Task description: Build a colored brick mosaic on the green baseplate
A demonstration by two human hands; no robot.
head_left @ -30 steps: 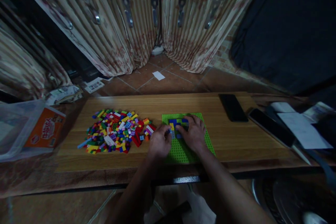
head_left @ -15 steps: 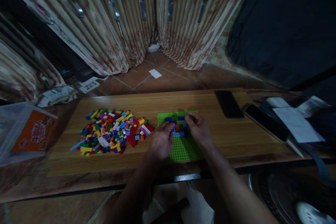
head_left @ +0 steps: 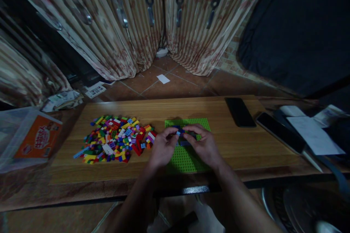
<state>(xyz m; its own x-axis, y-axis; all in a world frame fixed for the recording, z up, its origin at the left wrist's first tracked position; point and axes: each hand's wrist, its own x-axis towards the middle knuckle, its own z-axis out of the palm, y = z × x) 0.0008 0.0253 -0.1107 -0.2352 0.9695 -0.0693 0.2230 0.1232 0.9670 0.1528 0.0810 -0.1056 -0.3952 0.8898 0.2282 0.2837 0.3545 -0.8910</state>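
Observation:
Above the green baseplate, my two hands are close together with fingertips almost meeting. My left hand is closed in a pinch at a small light blue building brick. Thumb and fingers of my right hand close on a dark blue building brick right beside it. Whether the two bricks are joined, I cannot tell. Blue bricks on the baseplate are mostly hidden behind my fingers. Left of my left hand lies a loose pile of mixed coloured bricks.
Everything rests on a low wooden table. A black phone and a second dark phone lie at the right, near white paper. A clear plastic box with an orange label stands at the left. Curtains hang behind.
My right hand has moved left and its fingers have come to the brick by my left hand. Both hands now meet over the baseplate. The view has tilted slightly.

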